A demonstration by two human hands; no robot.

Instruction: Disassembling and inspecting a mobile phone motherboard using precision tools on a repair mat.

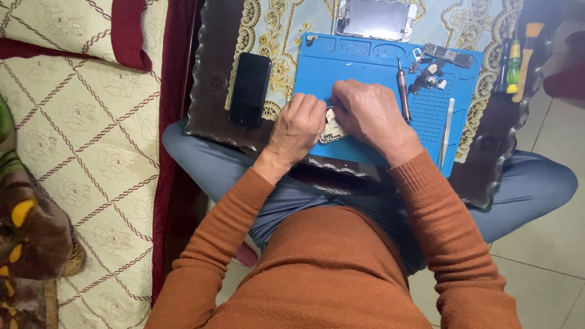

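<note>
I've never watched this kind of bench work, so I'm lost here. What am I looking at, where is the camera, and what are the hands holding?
The single picture comes from a camera on the person's head, looking down at their lap and a dark scalloped-edge table. On it lies a blue rubber work mat. The left hand and right hand close together on a small opened phone body, whose insides show between them. Beside them lie a slim metal screwdriver, loose small dark parts and a thin metal strip. A black phone rests left of the mat, and a detached screen panel lies above it.
</note>
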